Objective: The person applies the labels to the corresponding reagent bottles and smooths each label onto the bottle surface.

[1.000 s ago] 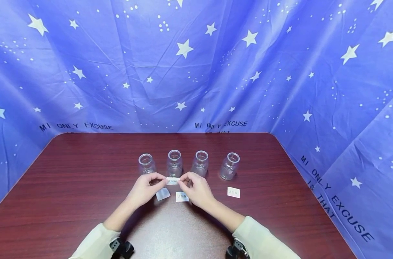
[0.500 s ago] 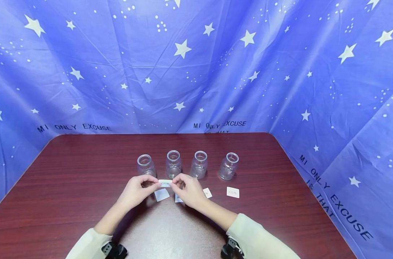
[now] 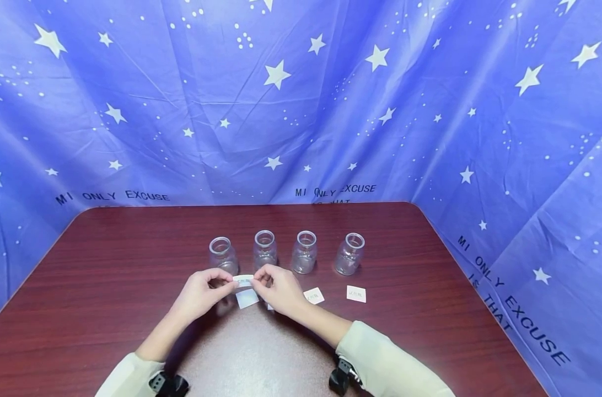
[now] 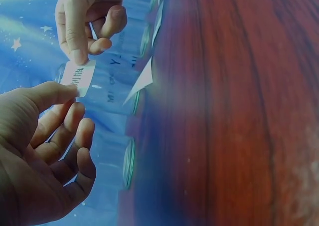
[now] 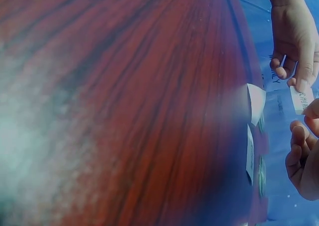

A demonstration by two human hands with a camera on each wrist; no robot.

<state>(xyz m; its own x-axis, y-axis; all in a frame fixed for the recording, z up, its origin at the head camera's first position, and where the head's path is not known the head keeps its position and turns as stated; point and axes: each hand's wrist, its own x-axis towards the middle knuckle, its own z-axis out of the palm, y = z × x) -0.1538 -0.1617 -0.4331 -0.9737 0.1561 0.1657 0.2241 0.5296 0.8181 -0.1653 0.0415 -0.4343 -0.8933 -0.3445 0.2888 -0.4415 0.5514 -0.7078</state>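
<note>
A small white paper label [image 3: 243,281] with printed characters is stretched between both hands, bowed slightly upward. My left hand [image 3: 200,290] pinches its left end between thumb and forefinger, and the right hand [image 3: 283,291] pinches the other end. In the left wrist view the label [image 4: 79,77] shows its printed face, with a thumb at each end. Directly behind the hands stands the leftmost clear glass jar [image 3: 224,259], its lower part overlapped by the left fingers. Below the held label lies a blank-looking white piece [image 3: 247,299]; another beside it is mostly hidden by the right hand.
Three more lidless glass jars stand in a row to the right: one jar [image 3: 265,251], another jar [image 3: 305,255], and the rightmost jar [image 3: 350,256]. Two printed labels, a tilted label [image 3: 313,296] and a straighter label [image 3: 356,294], lie on the wooden table [image 3: 410,331]. A starry blue curtain [image 3: 231,99] surrounds it.
Both hands have shifted left with the pinched label, from in front of the second jar toward the leftmost one. The tilted printed label right of the right hand has come into view.
</note>
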